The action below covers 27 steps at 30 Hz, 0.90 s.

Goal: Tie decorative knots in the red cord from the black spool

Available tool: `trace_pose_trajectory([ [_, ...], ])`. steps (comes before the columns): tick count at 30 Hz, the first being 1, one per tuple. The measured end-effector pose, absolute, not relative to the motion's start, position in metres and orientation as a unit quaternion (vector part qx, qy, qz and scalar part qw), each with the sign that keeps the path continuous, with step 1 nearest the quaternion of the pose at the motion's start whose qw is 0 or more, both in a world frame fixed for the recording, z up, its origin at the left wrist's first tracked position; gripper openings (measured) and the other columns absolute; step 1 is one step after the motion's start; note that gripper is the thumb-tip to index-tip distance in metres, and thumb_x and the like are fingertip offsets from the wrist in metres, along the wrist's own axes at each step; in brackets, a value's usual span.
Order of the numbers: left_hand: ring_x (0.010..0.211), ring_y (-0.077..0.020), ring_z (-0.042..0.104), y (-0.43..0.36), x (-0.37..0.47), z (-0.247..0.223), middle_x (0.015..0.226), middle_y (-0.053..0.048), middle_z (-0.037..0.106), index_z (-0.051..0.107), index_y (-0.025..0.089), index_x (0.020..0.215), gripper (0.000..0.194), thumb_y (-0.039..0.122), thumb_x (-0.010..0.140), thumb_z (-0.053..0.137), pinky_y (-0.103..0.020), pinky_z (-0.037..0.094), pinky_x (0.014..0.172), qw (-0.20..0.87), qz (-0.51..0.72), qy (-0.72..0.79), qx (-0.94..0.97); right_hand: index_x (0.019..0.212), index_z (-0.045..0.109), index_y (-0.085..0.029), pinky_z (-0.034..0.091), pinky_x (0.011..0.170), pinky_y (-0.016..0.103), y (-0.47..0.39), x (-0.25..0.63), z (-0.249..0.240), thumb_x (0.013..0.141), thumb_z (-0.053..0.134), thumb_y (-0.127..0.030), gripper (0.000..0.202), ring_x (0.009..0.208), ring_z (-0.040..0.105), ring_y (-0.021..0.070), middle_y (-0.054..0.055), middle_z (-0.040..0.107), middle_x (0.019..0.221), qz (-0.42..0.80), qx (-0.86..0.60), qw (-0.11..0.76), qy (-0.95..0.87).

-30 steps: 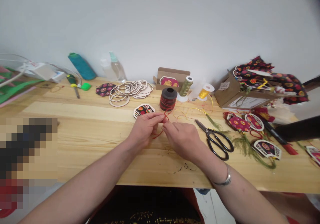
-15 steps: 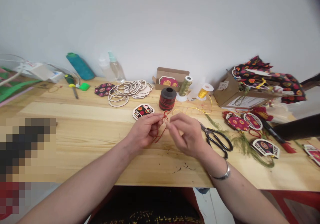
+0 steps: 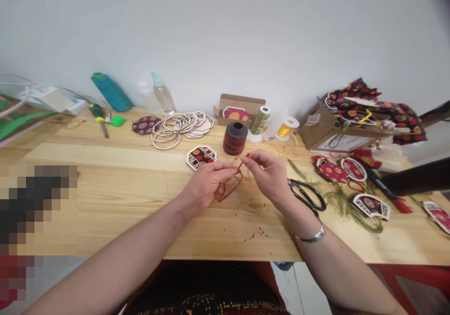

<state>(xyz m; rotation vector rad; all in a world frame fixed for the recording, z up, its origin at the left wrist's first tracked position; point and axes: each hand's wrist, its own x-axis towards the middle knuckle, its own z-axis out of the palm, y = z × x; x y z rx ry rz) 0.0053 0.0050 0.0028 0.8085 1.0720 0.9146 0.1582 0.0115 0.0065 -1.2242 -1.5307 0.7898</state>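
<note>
Red cord looping between hands; left hand pinching it, right hand's fingertips closing on a strand.

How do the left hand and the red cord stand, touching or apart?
Touching. The head view shows the left hand pinching the red cord, which emerges at its fingertips.

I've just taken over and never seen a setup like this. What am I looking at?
No machine here: a camera worn on a person's head looks forward and down at two bare hands. The left hand and right hand hold red cord between them. On the wooden table, a dark spool wound with red stands just beyond, with green thread and yellow thread behind. Scissors, partly hidden, and tasselled ornaments lie right; thin frames lie back left.
</note>
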Motion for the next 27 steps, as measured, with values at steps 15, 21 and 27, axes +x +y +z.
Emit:
trace_pose_trajectory([
  [15, 0.047, -0.0070, 0.045, 0.001, 0.007, 0.000, 0.064, -0.002, 0.067, 0.075, 0.017, 0.073, 0.015, 0.029, 0.065, 0.073, -0.021, 0.032, 0.044, 0.613, 0.424, 0.478, 0.464, 0.060, 0.055, -0.017, 0.036, 0.057, 0.026, 0.022, 0.167, 0.002, 0.074, 0.061, -0.039, 0.026, 0.056, 0.042, 0.0100, -0.002, 0.049, 0.056, 0.454, -0.504, 0.475, -0.560],
  [21, 0.038, -0.0034, 0.033, 0.000, 0.008, -0.003, 0.060, -0.002, 0.062, 0.074, 0.015, 0.074, 0.018, 0.031, 0.066, 0.072, -0.021, 0.020, 0.037, 0.636, 0.392, 0.480, 0.460, 0.060, 0.056, -0.017, 0.038, 0.059, 0.026, 0.020, 0.164, 0.005, 0.074, 0.062, -0.036, 0.025, 0.057, 0.044, 0.0099, -0.002, 0.051, 0.057, 0.463, -0.489, 0.485, -0.558],
  [27, 0.039, -0.0041, 0.033, 0.000, 0.009, -0.002, 0.048, 0.004, 0.051, 0.073, 0.015, 0.071, 0.018, 0.031, 0.062, 0.074, -0.020, 0.022, 0.037, 0.633, 0.432, 0.496, 0.409, 0.069, 0.062, -0.015, 0.047, 0.068, 0.028, 0.023, 0.162, 0.002, 0.074, 0.062, -0.050, 0.035, 0.065, 0.055, 0.0111, 0.003, 0.063, 0.069, 0.624, -0.437, 0.453, -0.463],
])
